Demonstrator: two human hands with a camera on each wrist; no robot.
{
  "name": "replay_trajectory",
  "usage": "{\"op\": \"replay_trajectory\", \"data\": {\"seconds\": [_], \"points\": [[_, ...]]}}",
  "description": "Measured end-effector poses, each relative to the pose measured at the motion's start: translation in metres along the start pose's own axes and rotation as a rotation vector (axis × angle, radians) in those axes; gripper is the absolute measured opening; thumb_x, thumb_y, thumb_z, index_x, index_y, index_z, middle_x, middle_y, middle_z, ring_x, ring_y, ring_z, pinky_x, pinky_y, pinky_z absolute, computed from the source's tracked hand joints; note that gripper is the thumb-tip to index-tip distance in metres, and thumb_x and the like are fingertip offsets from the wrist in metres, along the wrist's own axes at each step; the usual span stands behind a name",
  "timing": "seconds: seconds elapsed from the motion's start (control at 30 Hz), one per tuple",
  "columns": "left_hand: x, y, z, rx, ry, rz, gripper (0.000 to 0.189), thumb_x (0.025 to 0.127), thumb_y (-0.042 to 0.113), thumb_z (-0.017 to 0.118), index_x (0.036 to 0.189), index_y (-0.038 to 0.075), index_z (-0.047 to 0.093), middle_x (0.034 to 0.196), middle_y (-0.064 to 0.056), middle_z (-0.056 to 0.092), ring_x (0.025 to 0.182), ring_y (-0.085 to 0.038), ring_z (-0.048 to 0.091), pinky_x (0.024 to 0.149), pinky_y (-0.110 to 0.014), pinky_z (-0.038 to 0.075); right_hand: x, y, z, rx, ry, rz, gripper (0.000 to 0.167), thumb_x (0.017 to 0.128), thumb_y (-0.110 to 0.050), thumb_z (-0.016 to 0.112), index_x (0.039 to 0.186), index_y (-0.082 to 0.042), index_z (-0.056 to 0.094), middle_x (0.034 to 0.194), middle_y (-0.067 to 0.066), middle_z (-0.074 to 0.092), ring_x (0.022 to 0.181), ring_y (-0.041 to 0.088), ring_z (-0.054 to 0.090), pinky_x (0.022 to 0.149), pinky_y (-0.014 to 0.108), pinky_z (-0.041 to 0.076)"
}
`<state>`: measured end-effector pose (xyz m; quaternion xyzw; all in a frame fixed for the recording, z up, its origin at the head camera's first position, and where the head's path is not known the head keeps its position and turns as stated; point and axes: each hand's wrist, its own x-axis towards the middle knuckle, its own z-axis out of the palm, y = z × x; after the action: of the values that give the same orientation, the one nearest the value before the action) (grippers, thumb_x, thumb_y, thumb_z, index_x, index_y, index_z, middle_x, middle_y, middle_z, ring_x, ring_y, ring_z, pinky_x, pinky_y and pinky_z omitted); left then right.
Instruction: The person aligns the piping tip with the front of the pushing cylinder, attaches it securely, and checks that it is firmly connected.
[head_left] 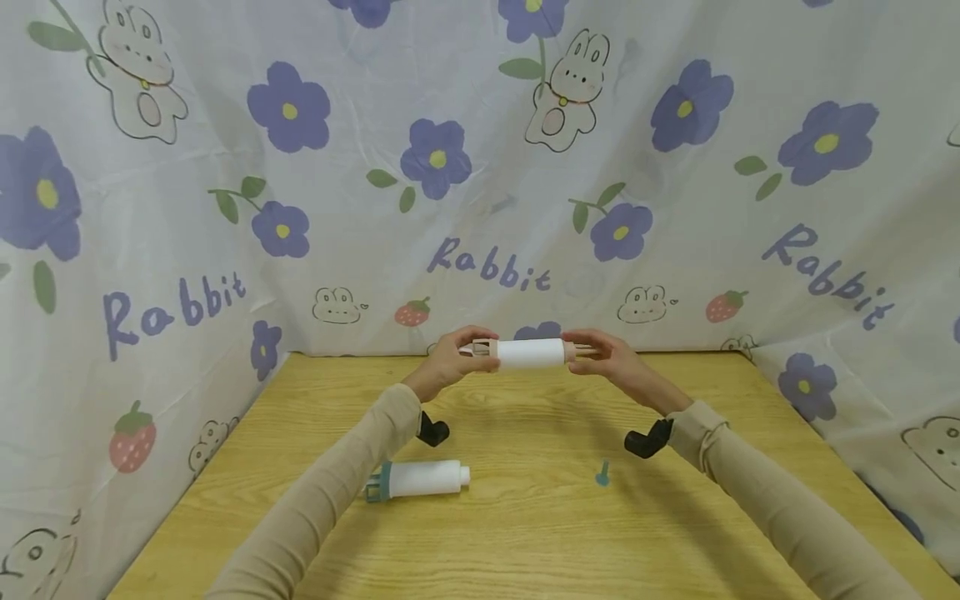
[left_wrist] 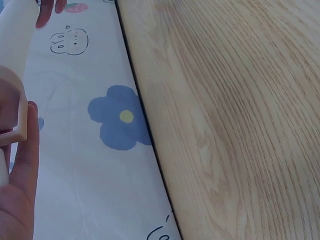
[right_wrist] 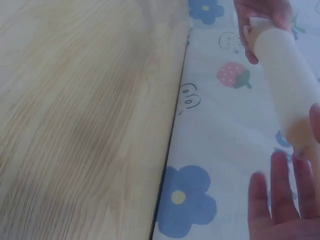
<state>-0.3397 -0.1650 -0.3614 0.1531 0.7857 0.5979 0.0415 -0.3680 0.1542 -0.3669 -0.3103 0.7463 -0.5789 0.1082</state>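
Observation:
A white tube (head_left: 531, 353) with beige end pieces is held level above the far part of the table. My left hand (head_left: 447, 363) grips its open-framed beige end; thumb and fingers lie on either side of the collar. At the other end my right hand (head_left: 617, 362) pinches the narrow beige part between thumb and fingers. In the right wrist view, several right fingertips (right_wrist: 282, 185) extend loosely below the tube (right_wrist: 285, 75). The left wrist view catches only part of the tube (left_wrist: 12, 40) and the beige frame (left_wrist: 20, 127) beside my left hand (left_wrist: 22, 180).
A second white tube (head_left: 425, 477) with a green collar lies on the wooden table (head_left: 525, 542), near my left forearm. A small green stemmed piece (head_left: 603, 475) lies to the right. A printed cloth (head_left: 360, 233) hangs behind the table's far edge. Black wrist mounts (head_left: 648, 439) hang under both cuffs.

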Motion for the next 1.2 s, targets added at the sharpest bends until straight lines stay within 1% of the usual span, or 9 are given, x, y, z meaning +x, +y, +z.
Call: {"op": "replay_trajectory", "data": {"seconds": [0.17,0.33,0.43,0.5,0.63,0.73,0.9,1.07,1.2], "points": [[-0.002,-0.001,0.001,0.002,-0.002,0.003,0.049,0.087,0.014,0.077,0.133,0.013,0.060,0.130,-0.013,0.059,0.102,-0.025,0.063,0.088,-0.037,0.058,-0.001,-0.001,0.000,0.059,0.026,0.079,0.043,0.097,-0.022,0.066,0.134,0.000,0.057,0.125,0.012,0.065,0.109,0.022,0.067,0.099,0.041,0.055],[-0.005,0.001,0.004,0.031,-0.010,0.013,0.048,0.087,0.016,0.077,0.132,0.013,0.060,0.130,-0.013,0.059,0.101,-0.025,0.063,0.088,-0.039,0.057,0.001,-0.003,-0.006,0.200,-0.075,0.201,0.036,0.103,-0.024,0.057,0.126,0.003,0.060,0.101,0.005,0.071,0.089,0.015,0.070,0.092,0.035,0.058],[-0.006,0.000,0.005,0.024,-0.012,0.012,0.049,0.087,0.015,0.077,0.133,0.012,0.060,0.131,-0.013,0.058,0.102,-0.025,0.063,0.090,-0.040,0.057,0.002,-0.005,-0.006,0.187,-0.086,0.215,0.040,0.103,-0.025,0.056,0.130,0.005,0.057,0.105,0.008,0.070,0.093,0.017,0.070,0.095,0.037,0.057],[-0.005,-0.001,0.004,0.011,-0.013,0.008,0.049,0.087,0.015,0.077,0.133,0.012,0.060,0.131,-0.013,0.058,0.102,-0.025,0.063,0.090,-0.040,0.057,0.002,-0.006,-0.005,0.133,-0.069,0.187,0.046,0.104,-0.028,0.055,0.137,0.004,0.052,0.118,0.012,0.066,0.104,0.021,0.068,0.101,0.040,0.054],[-0.003,-0.002,0.002,-0.017,-0.027,0.013,0.051,0.088,0.013,0.076,0.135,0.008,0.057,0.133,-0.015,0.056,0.105,-0.026,0.063,0.090,-0.038,0.058,0.000,-0.007,-0.003,-0.064,-0.003,0.043,0.057,0.103,-0.027,0.057,0.153,-0.010,0.036,0.150,0.018,0.044,0.136,0.037,0.047,0.111,0.054,0.043],[-0.003,-0.001,0.001,-0.042,-0.039,0.006,0.049,0.090,0.012,0.073,0.136,0.007,0.056,0.135,-0.016,0.054,0.108,-0.027,0.063,0.092,-0.038,0.058,-0.003,-0.008,-0.001,-0.174,0.026,-0.066,0.069,0.099,-0.020,0.062,0.158,-0.019,0.026,0.162,0.016,0.028,0.146,0.042,0.030,0.112,0.062,0.037],[-0.005,0.002,0.000,-0.074,-0.039,-0.013,0.046,0.092,0.010,0.072,0.135,0.008,0.057,0.138,-0.017,0.051,0.108,-0.025,0.063,0.093,-0.037,0.058,-0.007,-0.006,0.002,-0.155,0.025,-0.125,0.065,0.095,-0.010,0.067,0.153,-0.012,0.037,0.158,0.019,0.035,0.140,0.045,0.041,0.106,0.052,0.048],[-0.006,0.003,0.000,-0.083,-0.042,-0.012,0.046,0.090,0.010,0.073,0.134,0.008,0.058,0.138,-0.019,0.051,0.104,-0.024,0.064,0.092,-0.037,0.058,-0.010,-0.005,0.007,-0.120,0.058,-0.099,0.049,0.094,-0.010,0.069,0.139,0.000,0.053,0.145,0.025,0.048,0.125,0.045,0.056,0.095,0.037,0.057],[-0.005,-0.003,0.002,-0.069,-0.043,0.009,0.048,0.089,0.012,0.075,0.134,0.006,0.057,0.136,-0.019,0.053,0.103,-0.023,0.063,0.091,-0.036,0.058,-0.007,-0.004,0.007,-0.157,0.075,-0.052,0.042,0.094,-0.014,0.069,0.133,-0.001,0.059,0.136,0.024,0.057,0.119,0.039,0.062,0.092,0.035,0.058]]}}
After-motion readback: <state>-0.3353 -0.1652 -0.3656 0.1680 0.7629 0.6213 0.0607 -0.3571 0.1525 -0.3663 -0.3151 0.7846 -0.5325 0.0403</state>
